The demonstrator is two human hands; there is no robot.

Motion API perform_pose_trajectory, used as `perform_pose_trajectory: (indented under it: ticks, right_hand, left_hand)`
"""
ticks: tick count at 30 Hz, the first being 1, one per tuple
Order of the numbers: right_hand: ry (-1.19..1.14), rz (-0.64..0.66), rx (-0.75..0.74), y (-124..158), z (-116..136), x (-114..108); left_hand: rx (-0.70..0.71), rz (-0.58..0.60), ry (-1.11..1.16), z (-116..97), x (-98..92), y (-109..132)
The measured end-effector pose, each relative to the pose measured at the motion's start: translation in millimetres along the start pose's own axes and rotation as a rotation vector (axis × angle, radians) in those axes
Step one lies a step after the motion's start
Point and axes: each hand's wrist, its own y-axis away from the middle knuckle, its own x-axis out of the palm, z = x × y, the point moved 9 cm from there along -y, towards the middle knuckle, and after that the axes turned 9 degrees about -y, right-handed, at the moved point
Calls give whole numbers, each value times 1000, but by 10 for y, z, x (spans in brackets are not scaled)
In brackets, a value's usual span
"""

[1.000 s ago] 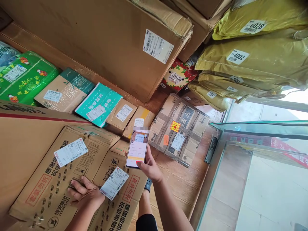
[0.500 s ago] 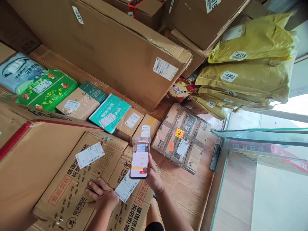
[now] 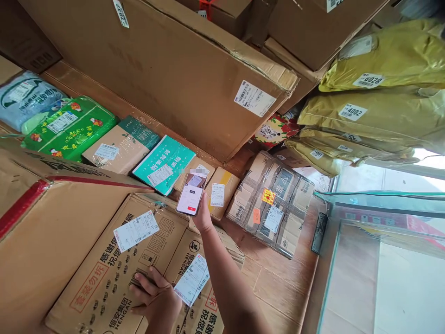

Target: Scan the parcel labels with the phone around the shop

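My right hand (image 3: 201, 214) is closed round a smartphone (image 3: 189, 195), its lit screen facing up toward me. The phone hangs over a small brown carton (image 3: 181, 180), partly covering it and its label. Just right of the phone lies another small carton (image 3: 222, 178) with a yellow stripe and a white shipping label (image 3: 217, 195). My left hand (image 3: 153, 292) rests with fingers spread on a large brown HENGAN carton (image 3: 100, 241). That carton bears a shipping label (image 3: 136, 231); a second label (image 3: 192, 279) sits on the HENGAN box beside it.
Along the row lie a teal box (image 3: 153, 178), a brown-and-green box (image 3: 104, 134) and a green package (image 3: 66, 134). A tall carton (image 3: 167, 79) stands behind. Yellow sacks (image 3: 382, 106) are stacked at right, above a taped carton bundle (image 3: 253, 176) and near glass panels (image 3: 365, 278).
My right hand has carried the phone up and left, from beside the striped carton to over the small brown carton. The phone's screen content differs. My left hand stays on the HENGAN carton.
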Motion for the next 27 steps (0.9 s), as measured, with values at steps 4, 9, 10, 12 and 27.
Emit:
perform_pose_trajectory:
  ticks: [4, 9, 10, 12, 27]
  right_hand:
    - [6, 29, 16, -121, -38, 40]
    - [27, 48, 23, -144, -45, 65]
    - [28, 50, 23, -146, -46, 64]
    - [26, 48, 22, -155, -46, 53]
    - [-1, 41, 44, -112, 101, 62]
  left_hand:
    - [35, -14, -3, -68, -111, -29]
    - [40, -22, 1, -65, -107, -38]
    - [36, -26, 0, -58, -105, -37]
    - [36, -27, -3, -49, -92, -33]
    - [23, 28, 4, -108, -151, -65]
